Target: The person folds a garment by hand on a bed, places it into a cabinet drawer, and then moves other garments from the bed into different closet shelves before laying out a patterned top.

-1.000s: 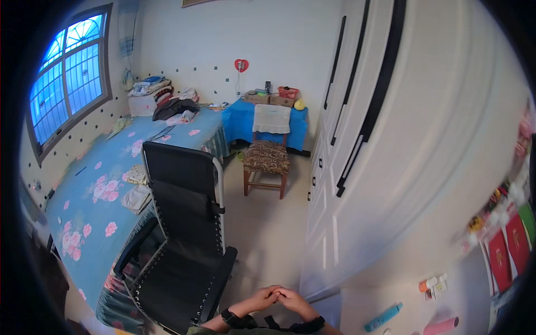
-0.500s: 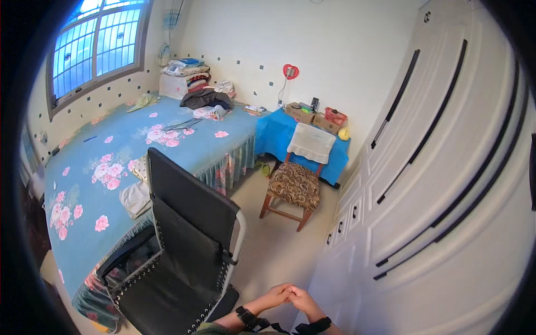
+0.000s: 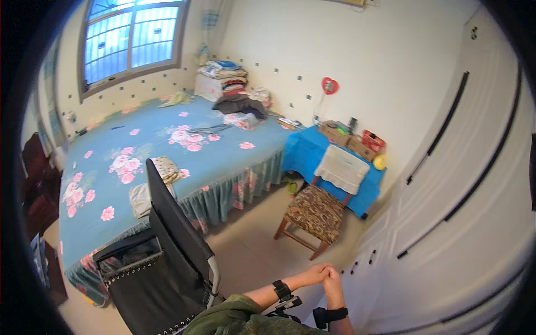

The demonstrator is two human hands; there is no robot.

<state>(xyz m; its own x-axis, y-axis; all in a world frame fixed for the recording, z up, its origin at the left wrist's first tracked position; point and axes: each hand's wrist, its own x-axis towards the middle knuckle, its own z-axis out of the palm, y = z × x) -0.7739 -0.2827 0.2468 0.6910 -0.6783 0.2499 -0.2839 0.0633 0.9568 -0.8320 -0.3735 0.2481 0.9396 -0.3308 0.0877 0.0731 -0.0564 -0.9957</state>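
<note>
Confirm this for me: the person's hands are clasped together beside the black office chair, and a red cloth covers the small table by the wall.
Not quite. The head view shows the left hand and right hand clasped beside the black office chair, but the cloth on the small table is blue, not red.

Left hand (image 3: 317,274) and right hand (image 3: 333,277) meet, fingers clasped together, both forearms raised.

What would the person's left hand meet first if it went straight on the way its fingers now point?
The left hand points rightward and already touches the right hand; past that, probably the white wardrobe door, though depth is unclear.
</note>
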